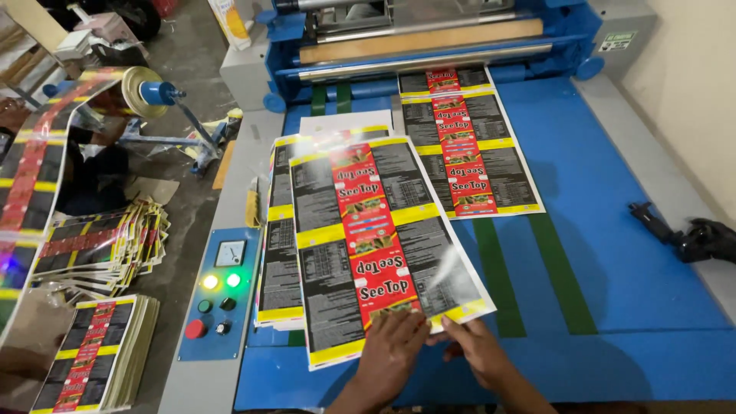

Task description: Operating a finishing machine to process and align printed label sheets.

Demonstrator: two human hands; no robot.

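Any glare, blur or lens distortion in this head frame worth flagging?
Head view: glare streaks the glossy top sheet near the right hand; the left hand is sharp; wide-angle bending curves the film strip at left; indicator lamps bloom slightly.
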